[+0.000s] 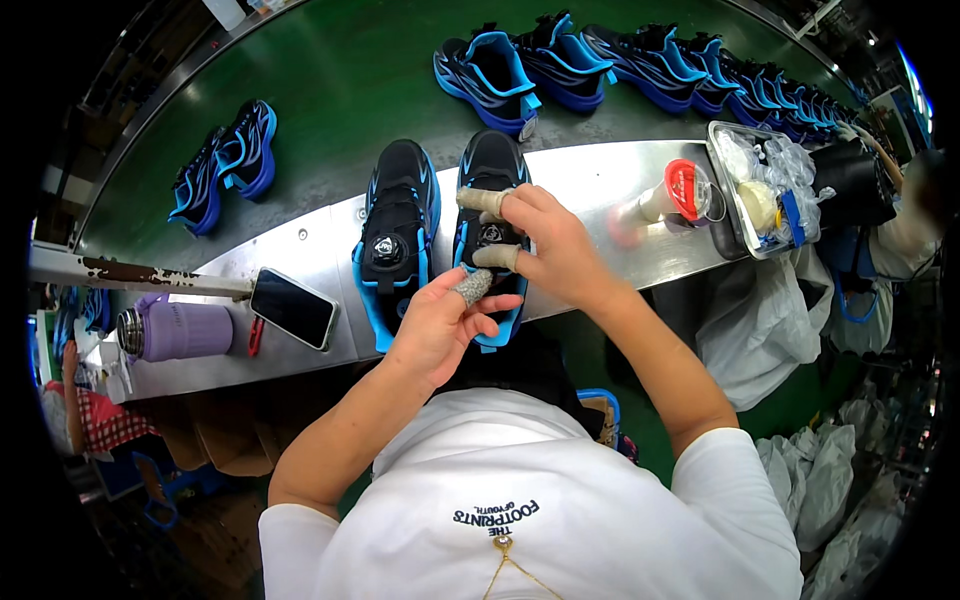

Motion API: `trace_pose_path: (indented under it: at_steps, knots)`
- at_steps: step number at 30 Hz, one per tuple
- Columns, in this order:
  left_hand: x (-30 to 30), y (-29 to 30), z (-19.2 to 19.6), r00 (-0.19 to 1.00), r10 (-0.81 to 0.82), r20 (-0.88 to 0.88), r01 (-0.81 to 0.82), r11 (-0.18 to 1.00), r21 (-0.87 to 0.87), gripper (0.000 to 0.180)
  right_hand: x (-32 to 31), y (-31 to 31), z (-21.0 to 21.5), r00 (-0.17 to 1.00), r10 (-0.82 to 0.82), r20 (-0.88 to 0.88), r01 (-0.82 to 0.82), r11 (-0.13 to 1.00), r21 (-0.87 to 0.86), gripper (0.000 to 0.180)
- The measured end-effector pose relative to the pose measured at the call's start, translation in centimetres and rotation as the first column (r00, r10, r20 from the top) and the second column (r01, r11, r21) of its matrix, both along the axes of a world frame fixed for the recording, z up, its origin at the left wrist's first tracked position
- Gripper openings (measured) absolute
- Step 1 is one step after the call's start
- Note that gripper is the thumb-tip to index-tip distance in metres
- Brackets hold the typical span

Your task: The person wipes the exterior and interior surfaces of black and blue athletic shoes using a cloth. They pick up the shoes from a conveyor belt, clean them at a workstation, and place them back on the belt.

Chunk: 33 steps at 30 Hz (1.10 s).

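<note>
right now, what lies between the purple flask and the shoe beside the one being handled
In the head view, a dark-screened phone and a red tool lie between the purple flask and that shoe.

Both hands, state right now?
Left hand: partly curled at the right-hand shoe; can't tell whether it's holding anything.
Right hand: open, thumb and finger spread over the same shoe.

Two shoes (398, 215) sit side by side on the table (590, 180), with a phone (293, 308) and bottle (187, 331) to their left, a cup (684, 190) and tray (734, 194) to their right, and more shoes (472, 80) behind.
</note>
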State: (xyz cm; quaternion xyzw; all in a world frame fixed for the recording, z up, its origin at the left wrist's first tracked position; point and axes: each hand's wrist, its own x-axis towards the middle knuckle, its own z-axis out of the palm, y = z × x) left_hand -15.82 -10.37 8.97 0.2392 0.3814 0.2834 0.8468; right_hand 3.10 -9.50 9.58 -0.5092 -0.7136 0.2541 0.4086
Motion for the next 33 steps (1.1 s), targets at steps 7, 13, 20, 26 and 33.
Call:
trace_pose_path:
  at_steps: [7,13,20,26,33]
  knots:
    - [0.5,-0.3,-0.3,0.999,0.048,-0.022,-0.047,0.999,0.024,0.027,-0.5,-0.5,-1.0,1.0,0.015,0.006,-0.015,1.0,0.004,0.049]
    - [0.4,0.0,-0.2,0.999,0.0,-0.051,0.002,0.999,0.049,0.027,1.1,0.7,0.2,0.999,0.046,-0.001,-0.046,0.999,-0.029,0.055]
    - [1.2,0.0,0.0,0.997,0.021,-0.077,-0.02,1.0,0.011,0.026,3.5,2.5,0.4,0.899,0.434,-0.062,-0.439,0.887,-0.146,0.057]
    - [1.4,0.0,-0.2,0.997,0.023,-0.069,-0.021,0.999,0.037,0.028,1.0,0.4,-2.0,0.998,0.043,0.054,-0.051,0.986,0.159,0.049]
    - [1.0,0.5,-0.1,0.999,0.01,-0.04,-0.01,1.0,-0.002,0.027,2.7,2.2,-0.4,0.981,0.194,-0.019,-0.195,0.979,-0.055,0.052]
